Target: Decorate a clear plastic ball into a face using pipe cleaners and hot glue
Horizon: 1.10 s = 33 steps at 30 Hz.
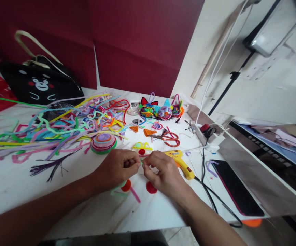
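Observation:
My left hand (119,169) and my right hand (163,174) meet over the white table (22,184), fingers pinched together on a thin light-green pipe cleaner (141,161) stretched between them. Under my hands lie two small red coiled discs (151,187) and a pink pipe cleaner piece (135,195). Just beyond my fingers sits a small yellow and red pipe-cleaner piece (142,149). A round multicoloured coil (103,142) lies to the left of it.
A big heap of coloured pipe cleaners (60,126) covers the table's left. A yellow glue gun (182,163), red scissors (169,138), finished pipe-cleaner figures (163,109), a black phone (236,188), a power strip (209,133) and a black bear bag (40,85) lie around.

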Available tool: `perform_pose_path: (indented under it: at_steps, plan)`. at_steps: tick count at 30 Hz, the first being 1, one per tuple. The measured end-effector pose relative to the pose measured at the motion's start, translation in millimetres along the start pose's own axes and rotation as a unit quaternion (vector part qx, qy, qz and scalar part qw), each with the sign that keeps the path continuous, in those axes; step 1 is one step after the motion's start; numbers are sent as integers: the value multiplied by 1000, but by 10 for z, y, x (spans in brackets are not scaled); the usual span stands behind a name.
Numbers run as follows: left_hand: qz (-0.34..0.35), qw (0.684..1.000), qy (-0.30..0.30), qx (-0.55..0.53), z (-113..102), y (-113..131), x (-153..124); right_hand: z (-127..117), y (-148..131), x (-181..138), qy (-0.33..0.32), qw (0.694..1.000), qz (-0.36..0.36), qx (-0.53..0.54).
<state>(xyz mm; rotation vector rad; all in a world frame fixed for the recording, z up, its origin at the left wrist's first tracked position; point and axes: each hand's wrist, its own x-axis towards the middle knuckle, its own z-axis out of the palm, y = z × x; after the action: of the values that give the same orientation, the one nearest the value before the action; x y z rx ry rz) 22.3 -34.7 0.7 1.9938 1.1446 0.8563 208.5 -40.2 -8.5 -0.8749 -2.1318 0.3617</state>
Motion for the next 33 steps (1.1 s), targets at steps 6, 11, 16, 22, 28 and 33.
perform_pose_path:
  at_steps: [6, 11, 16, 22, 28, 33]
  plan:
    - [-80, 987, -37, -138, -55, -24, 57, 4, -34, 10, 57, 995, 60, 61]
    - [-151, 958, -33, -242, -40, -9, 64, 51, -63, 27, 109, 972, 140, 154]
    - [-168, 938, -27, -303, -2, 37, 57, 100, -99, 42, 148, 946, 198, 207]
    - [-149, 934, -29, -324, 34, 4, 57, 160, -118, 42, 171, 920, 235, 263]
    - [-163, 948, -13, -273, -14, 10, 62, 166, -61, 36, 120, 917, 240, 294]
    - [-161, 959, 4, -233, -77, 48, 70, 83, -14, 33, 105, 968, 131, 184]
